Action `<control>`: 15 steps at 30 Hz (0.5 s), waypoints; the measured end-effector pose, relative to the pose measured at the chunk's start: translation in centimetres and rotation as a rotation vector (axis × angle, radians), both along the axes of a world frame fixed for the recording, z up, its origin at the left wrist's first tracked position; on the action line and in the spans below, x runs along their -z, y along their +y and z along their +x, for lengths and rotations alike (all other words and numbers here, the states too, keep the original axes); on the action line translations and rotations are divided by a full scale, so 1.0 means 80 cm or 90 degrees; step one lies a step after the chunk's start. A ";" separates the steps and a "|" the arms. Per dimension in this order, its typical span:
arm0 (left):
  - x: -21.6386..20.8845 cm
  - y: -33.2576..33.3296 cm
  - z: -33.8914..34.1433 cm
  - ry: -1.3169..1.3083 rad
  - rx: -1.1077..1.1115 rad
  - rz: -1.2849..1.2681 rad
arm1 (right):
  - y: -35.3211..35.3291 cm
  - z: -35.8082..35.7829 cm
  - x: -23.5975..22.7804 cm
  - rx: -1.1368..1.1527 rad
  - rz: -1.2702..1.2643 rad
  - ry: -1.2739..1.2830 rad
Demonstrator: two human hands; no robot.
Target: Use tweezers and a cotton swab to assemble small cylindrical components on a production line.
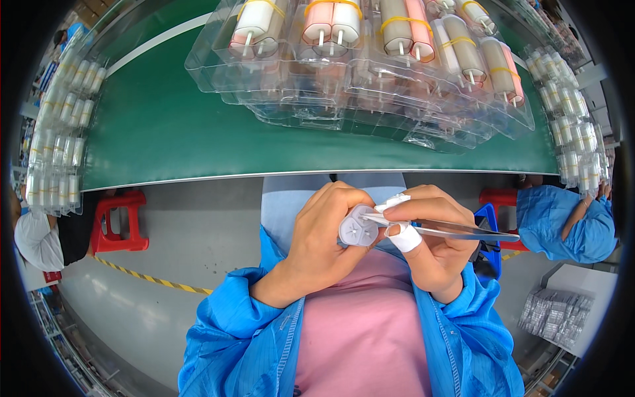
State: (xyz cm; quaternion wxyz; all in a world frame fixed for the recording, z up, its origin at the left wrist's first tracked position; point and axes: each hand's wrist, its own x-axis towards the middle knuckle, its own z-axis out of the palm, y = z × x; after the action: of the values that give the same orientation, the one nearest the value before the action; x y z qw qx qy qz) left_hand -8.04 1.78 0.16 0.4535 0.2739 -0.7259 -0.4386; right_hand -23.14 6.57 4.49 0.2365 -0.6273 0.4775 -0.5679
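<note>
Standing by the bench. Left hand [333,226] wrapped around a pale, translucent plastic piece with a lobed, flower-shaped end [358,229]; that end is turned up into view, small white pins showing in its lobes. The piece is off the table, out in front of the wearer's pink shirt [360,324], just short of the table edge.

Right hand [442,231] grasping long, slim silver metal tweezers [463,230] between thumb and fingers, white tape [405,238] around the thumb and a fingertip. Tweezer tips meet the lobed end near its upper right; whether they grip anything there, I cannot tell.

Beyond, on the green-topped table [165,126]: stacked clear plastic trays [208,66] bearing white, grey and pink cylinders [319,20] bundled in yellow bands.

Off to the left, a red plastic stool [119,221] beside a seated person in white [40,238]; to the right, a co-worker in a blue smock [562,221].
</note>
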 end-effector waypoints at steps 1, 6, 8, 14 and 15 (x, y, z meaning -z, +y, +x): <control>0.000 0.000 0.000 -0.002 0.001 0.000 | 0.000 0.000 0.000 0.000 0.003 -0.003; 0.001 0.000 0.000 -0.009 -0.002 0.001 | -0.001 0.001 0.001 0.003 0.010 -0.002; 0.001 0.000 0.000 -0.009 -0.007 -0.002 | -0.002 0.001 0.002 -0.001 -0.003 0.009; 0.000 0.000 0.002 -0.003 0.005 0.003 | 0.003 0.005 0.002 0.018 0.028 -0.053; 0.000 0.000 0.001 -0.002 0.002 0.003 | 0.003 0.005 0.002 0.022 0.028 -0.060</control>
State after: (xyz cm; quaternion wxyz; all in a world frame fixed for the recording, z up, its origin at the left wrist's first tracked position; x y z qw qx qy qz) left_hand -7.94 1.80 0.20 0.4513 0.2745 -0.7259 -0.4406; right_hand -22.71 6.84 4.29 0.2629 -0.5864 0.4889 -0.5899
